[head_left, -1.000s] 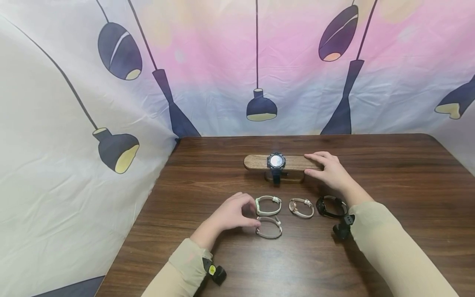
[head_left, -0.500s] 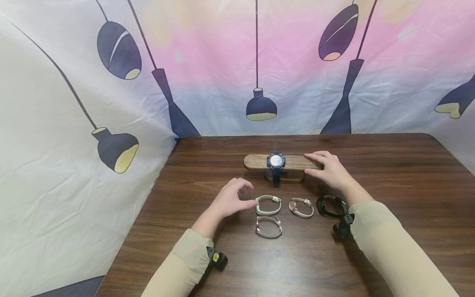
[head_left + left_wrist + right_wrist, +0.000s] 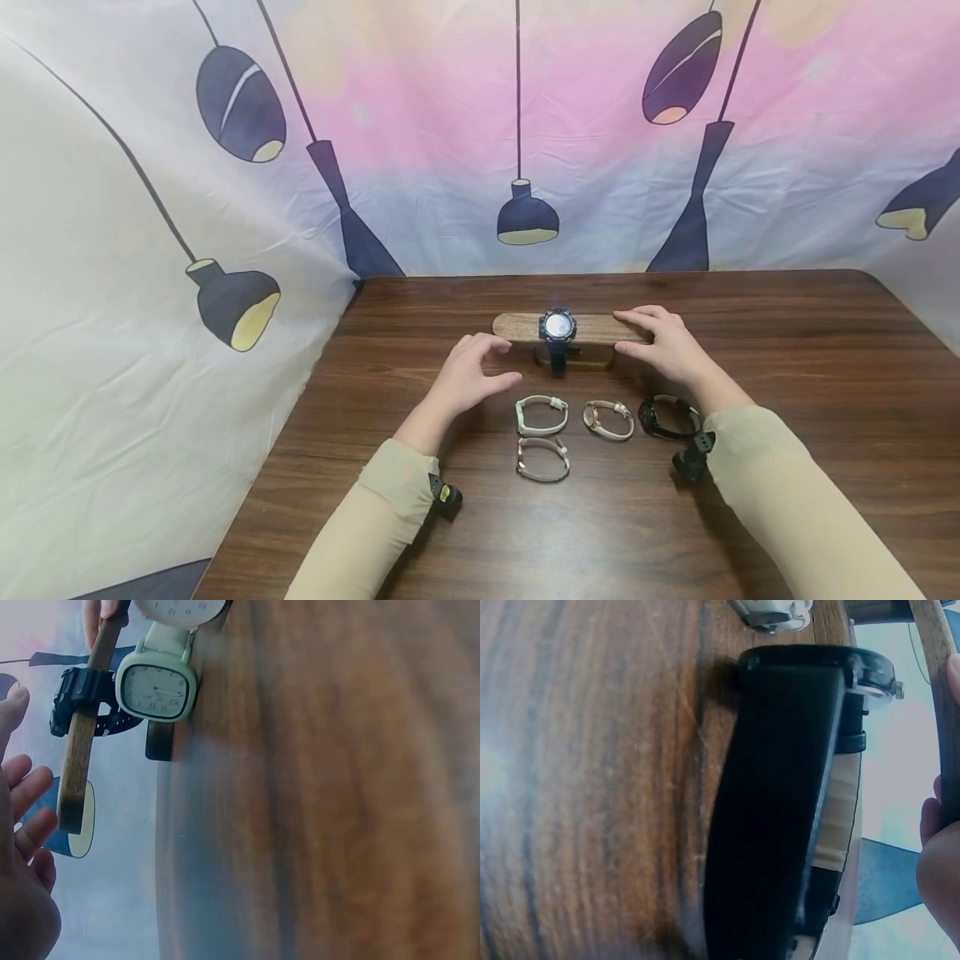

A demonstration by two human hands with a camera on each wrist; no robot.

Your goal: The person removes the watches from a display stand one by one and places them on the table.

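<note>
A wooden watch stand (image 3: 517, 327) with a rounded bar on a low base stands towards the back of the table. A black digital watch (image 3: 558, 325) is strapped round the bar's middle. My right hand (image 3: 667, 343) grips the bar's right end between thumb and fingers. Near the bar's left end is my left hand (image 3: 468, 375), thumb and fingers spread apart with nothing between them. In the left wrist view a mint-green watch (image 3: 154, 688) with a squarish face shows beyond the left fingers (image 3: 36, 832). The black watch's strap loops under the bar there.
In front of the stand, a rose-gold watch (image 3: 590, 417) with a pale strap lies between the mint watch and a second black watch (image 3: 647, 418). A thin-banded watch (image 3: 543, 478) lies nearest. A printed cloth (image 3: 442, 225) hangs behind the table (image 3: 600, 533).
My left hand has moved away from the mint and thin-banded watches, forward to beside the stand's left end. My right hand has stayed on the bar, and the watches have not moved.
</note>
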